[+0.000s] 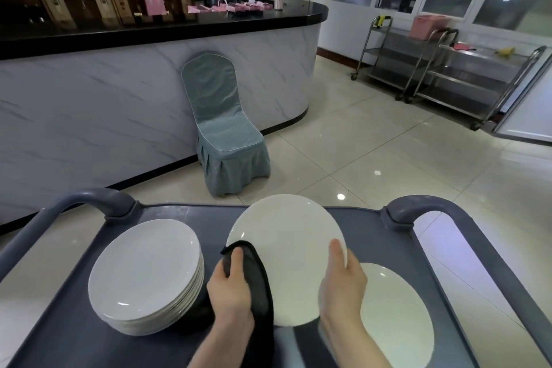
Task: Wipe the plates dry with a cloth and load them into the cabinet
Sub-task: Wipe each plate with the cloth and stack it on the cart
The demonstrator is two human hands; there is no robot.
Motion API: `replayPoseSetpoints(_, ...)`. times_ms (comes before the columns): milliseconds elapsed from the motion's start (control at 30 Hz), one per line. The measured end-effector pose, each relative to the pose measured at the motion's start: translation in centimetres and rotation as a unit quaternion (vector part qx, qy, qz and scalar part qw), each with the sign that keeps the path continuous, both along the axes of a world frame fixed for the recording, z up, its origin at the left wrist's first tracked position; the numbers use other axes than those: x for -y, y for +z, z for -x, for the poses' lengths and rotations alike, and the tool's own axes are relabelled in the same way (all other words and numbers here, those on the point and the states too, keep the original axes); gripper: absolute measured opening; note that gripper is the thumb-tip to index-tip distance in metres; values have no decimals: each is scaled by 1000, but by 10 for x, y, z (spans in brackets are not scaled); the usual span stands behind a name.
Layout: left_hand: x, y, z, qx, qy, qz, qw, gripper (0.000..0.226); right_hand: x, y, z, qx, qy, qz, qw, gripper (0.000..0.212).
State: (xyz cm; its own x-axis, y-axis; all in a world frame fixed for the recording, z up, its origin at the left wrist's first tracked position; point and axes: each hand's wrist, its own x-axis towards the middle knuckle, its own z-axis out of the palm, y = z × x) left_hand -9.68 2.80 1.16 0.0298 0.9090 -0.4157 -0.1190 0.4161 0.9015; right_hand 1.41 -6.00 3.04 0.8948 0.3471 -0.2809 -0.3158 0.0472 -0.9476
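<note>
Round white ceramic plate point(286, 248) held tilted above the grey-blue plastic cart point(98, 200); left hand point(231, 287) curled round a dark grey cloth point(263, 284), pressing it to the plate's lower left rim; right hand point(340, 281) grips the right rim, thumb on the face; stack of white plates point(146, 266) on the cart's left side; single white plate point(397, 314) lying flat at its right, just beside the right forearm.
</note>
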Motion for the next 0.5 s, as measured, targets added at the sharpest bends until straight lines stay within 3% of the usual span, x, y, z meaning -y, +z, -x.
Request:
replayPoseSetpoints(100, -20, 5, 9, -44, -59, -58, 996, 20, 6, -4, 7, -13, 52, 28, 998, 18)
replayPoseSetpoints(167, -36, 13, 18, -93, -125, -130, 979, 24, 9, 7, -15, 50, 123, 34, 991, 9)
replayPoseSetpoints(233, -49, 25, 20, -148, -220, -211, 941, 26, 10, 29, -39, 141, 208, 40, 967, 5)
replayPoseSetpoints(333, -55, 43, 11, -171, -375, -307, 857, 27, 1, 53, -55, 273, 392, 134, 868, 15)
replayPoseSetpoints(400, -49, 47, 4, -178, -448, -335, 810, 22, -2, 55, -53, 322, 460, 172, 810, 28)
replayPoseSetpoints(433, -46, 46, 2, -179, -459, -334, 803, 20, -2, 52, -51, 336, 462, 176, 802, 32)
replayPoseSetpoints(500, -43, 43, 5, -161, -431, -315, 830, 12, 2, 49, -51, 341, 431, 166, 819, 34)
